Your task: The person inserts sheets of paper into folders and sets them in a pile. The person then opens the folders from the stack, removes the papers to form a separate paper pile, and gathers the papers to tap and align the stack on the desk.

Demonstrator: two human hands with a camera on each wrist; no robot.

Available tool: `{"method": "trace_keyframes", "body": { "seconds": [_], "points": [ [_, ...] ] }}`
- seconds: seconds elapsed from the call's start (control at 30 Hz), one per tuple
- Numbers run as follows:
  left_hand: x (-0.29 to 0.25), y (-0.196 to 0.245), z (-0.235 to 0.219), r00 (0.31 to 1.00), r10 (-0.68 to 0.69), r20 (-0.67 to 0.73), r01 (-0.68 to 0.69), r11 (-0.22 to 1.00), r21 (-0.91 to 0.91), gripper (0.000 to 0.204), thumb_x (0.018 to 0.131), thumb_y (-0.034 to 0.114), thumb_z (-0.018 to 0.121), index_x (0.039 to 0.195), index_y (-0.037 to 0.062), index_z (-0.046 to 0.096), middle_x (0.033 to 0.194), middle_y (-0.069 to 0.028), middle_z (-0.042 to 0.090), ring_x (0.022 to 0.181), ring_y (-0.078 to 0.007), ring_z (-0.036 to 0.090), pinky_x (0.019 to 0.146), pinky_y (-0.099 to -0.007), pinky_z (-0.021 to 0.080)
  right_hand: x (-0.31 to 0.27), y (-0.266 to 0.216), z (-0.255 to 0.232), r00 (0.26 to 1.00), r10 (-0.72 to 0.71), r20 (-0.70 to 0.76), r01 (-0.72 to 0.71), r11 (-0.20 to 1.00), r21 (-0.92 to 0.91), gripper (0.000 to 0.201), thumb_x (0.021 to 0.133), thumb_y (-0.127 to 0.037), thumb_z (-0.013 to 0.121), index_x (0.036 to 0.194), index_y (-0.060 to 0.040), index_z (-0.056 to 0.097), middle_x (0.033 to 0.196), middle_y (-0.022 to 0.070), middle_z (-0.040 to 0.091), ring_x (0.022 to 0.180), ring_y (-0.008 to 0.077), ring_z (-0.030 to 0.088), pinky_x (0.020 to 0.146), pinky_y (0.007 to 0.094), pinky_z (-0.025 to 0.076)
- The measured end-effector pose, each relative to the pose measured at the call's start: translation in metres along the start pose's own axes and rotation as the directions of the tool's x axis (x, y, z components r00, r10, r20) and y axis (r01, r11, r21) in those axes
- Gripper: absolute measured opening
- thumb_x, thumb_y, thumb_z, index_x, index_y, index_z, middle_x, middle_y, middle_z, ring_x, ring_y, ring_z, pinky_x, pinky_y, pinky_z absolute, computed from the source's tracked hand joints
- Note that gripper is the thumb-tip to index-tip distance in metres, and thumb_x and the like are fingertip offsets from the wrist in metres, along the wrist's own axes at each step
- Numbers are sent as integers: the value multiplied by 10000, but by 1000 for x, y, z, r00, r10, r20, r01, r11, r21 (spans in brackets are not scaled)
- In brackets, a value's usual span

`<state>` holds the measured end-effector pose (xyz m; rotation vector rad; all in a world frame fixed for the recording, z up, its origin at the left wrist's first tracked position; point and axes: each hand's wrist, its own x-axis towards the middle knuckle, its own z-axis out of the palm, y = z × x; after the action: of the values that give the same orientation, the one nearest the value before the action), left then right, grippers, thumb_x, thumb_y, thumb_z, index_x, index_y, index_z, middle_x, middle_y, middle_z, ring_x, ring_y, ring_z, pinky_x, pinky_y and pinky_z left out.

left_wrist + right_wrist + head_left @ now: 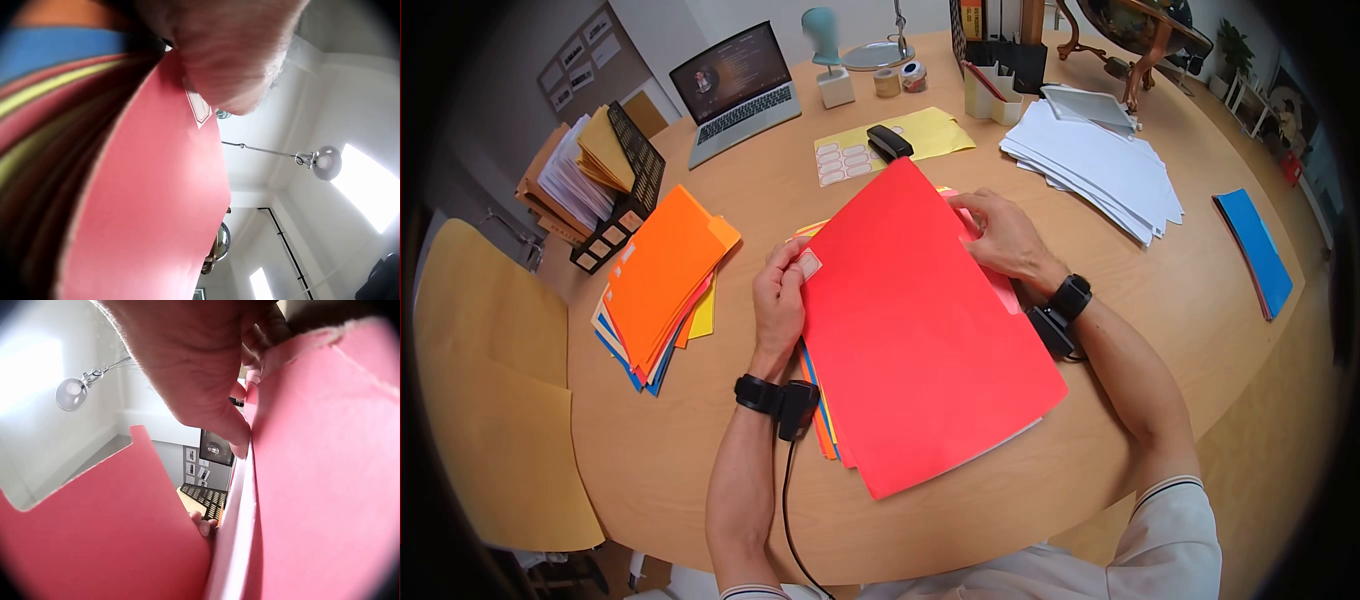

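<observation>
A red folder (925,340) is held tilted over the near middle of the table, its front cover parted from the back one. My left hand (780,300) grips its left edge, thumb by a small white label (810,263). At the far right edge, my right hand (1005,238) pinches the folder's back part, the thumb beside white sheets (234,550) between the covers. Edges of several orange, blue and yellow folders (825,420) show beneath on the left. In the left wrist view these coloured layers (56,53) fan out behind the red cover.
Orange and other coloured folders (665,270) lie left, by a black file rack (635,165). Beyond are a laptop (740,95), a black stapler (889,143) on yellow folders (940,130), and label stickers (840,163). White papers (1090,165) and a blue folder (1255,250) lie right.
</observation>
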<state>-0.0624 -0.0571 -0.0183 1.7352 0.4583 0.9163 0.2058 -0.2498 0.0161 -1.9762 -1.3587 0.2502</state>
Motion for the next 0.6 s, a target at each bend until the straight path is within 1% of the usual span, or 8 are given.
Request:
{"method": "trace_keyframes", "body": {
  "seconds": [0.1,0.2,0.3,0.37,0.4,0.43,0.5,0.6],
  "points": [
    [0,0,-3,999,-32,-10,30,987,-155,277,974,-3,390,1136,-44,611,1014,-37,622,922,-100,570,870,-239,467,1,4,1,1000,-29,-12,29,1000,-9,595,725,-388,792,1241,-106,697,1111,158,671,1060,325,639,915,421,507],
    [2,-2,-10,1000,9,-30,-13,988,-155,247,961,5,362,1021,-8,601,876,8,564,775,-62,484,727,-208,414,0,2,-1,1000,-22,0,22,1000,-17,623,720,-421,806,1245,-104,697,1099,153,674,1041,320,638,896,421,506],
    [2,4,-4,983,-92,-157,50,966,-252,233,955,24,344,977,6,575,825,21,509,742,-59,447,676,-210,377,-2,-1,-2,1000,-1,11,1,1000,-17,641,713,-447,816,1240,-100,701,1094,153,673,1025,315,637,881,416,504],
    [2,14,-1,973,-147,-180,61,908,-414,184,992,73,397,973,34,576,807,23,480,759,-72,459,698,-215,382,-1,4,2,997,-67,-43,67,998,4,642,711,-396,860,1214,-32,696,1018,140,655,843,247,585,757,370,481],
    [-3,18,-2,997,31,-74,-67,831,-552,176,1028,182,480,987,51,591,850,3,522,773,-111,476,766,-252,402,-1,4,2,997,-67,-42,67,998,4,642,711,-396,860,1214,-32,696,1018,140,655,843,247,585,757,370,481],
    [17,-28,-20,929,360,83,-178,633,-753,231,1020,279,565,1033,55,616,935,-39,588,828,-163,524,861,-295,418,-1,4,2,996,-70,-46,71,997,9,637,714,-394,858,1212,-31,696,1023,141,655,846,247,586,756,370,481],
    [29,-54,-41,863,451,226,-94,584,-806,264,1002,281,601,1095,35,620,1056,-67,625,949,-201,578,972,-335,418,-1,4,3,996,-74,-49,74,997,15,632,717,-392,856,1210,-30,696,1028,141,655,849,248,588,755,371,481],
    [20,-42,-40,879,380,289,20,575,-818,268,995,276,610,1111,35,621,1080,-65,624,994,-214,584,1009,-349,413,-1,4,2,996,-71,-48,72,997,17,613,725,-380,846,1208,-32,698,1030,140,652,843,248,586,753,372,481]
  ]
}}
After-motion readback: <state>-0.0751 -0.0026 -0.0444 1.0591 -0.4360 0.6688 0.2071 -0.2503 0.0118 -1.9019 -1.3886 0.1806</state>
